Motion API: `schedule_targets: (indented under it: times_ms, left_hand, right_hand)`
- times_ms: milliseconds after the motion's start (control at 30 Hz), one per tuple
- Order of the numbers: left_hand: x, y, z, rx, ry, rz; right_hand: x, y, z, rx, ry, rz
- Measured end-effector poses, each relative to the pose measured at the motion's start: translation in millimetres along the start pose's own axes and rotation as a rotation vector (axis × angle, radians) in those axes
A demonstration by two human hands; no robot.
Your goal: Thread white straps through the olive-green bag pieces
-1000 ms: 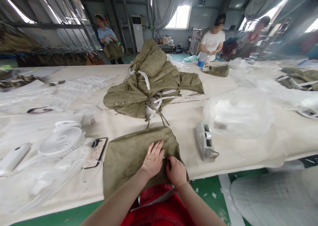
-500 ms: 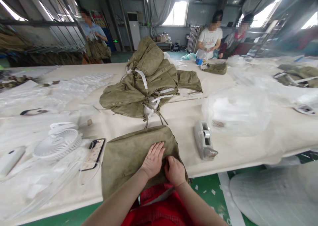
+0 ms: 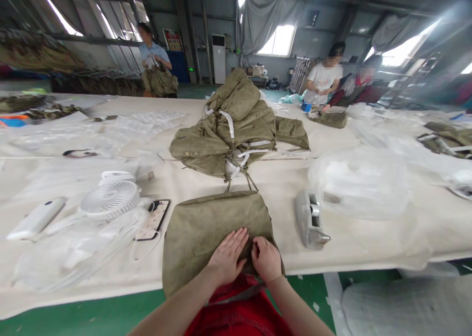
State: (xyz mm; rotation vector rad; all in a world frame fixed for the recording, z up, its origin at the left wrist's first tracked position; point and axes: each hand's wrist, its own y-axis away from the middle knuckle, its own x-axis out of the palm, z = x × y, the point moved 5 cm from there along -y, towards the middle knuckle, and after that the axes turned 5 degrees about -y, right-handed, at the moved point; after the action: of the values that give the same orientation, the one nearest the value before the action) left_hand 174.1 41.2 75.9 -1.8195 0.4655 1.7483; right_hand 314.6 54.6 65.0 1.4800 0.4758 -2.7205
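Observation:
An olive canvas bag [image 3: 206,223] lies at the table's near edge, close to my body. My left hand [image 3: 229,255] rests flat on its front, fingers stretched out together. Beside it, my right hand [image 3: 266,259] is closed at the bag's right side, its fingertips curled against the cloth. Whatever those fingertips pinch, if anything, is too small to make out. Beyond the bag sits a pile of olive canvas bags [image 3: 239,114] with white wrapped straps and dangling cords.
A tape dispenser [image 3: 308,223] stands right of the bag, near clear plastic bags [image 3: 365,183]. To the left are a white fan [image 3: 110,198], a phone [image 3: 157,220] and a white power bank [image 3: 39,218]. Other people [image 3: 324,77] work across the table [image 3: 206,176].
The view has turned a little left and up, so things sit further right and lower. My left hand stays flat on the bag, and my right hand stays curled at its side.

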Motion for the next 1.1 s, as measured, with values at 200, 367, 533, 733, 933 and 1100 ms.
schedule_targets:
  times_ms: [200,367,533,733,933,1100]
  left_hand:
    - [-24.8,39.6,50.2,-0.214,-0.073,-0.154]
    - [-30.5,45.0,77.1,-0.344,-0.117,-0.204]
    - [-24.3,46.4,77.0,-0.35,-0.118,-0.201]
    - [-22.6,48.9,78.0,-0.352,-0.107,-0.21]
    - [-22.6,49.3,79.8,-0.363,-0.082,-0.235]
    - [-24.1,49.2,80.1,-0.377,-0.051,-0.247]
  right_hand:
    - [-6.3,-0.9,8.6,-0.017,-0.052,-0.051]
    - [-5.2,-6.9,33.6,-0.116,-0.052,-0.093]
    - [2.2,-15.2,47.1,-0.128,0.004,-0.175]
    - [8.8,-20.4,51.4,-0.094,0.064,-0.211]
    - [10.0,-25.9,49.9,-0.097,0.095,-0.246]
    - [2.5,-31.2,41.5,-0.154,0.032,-0.18]
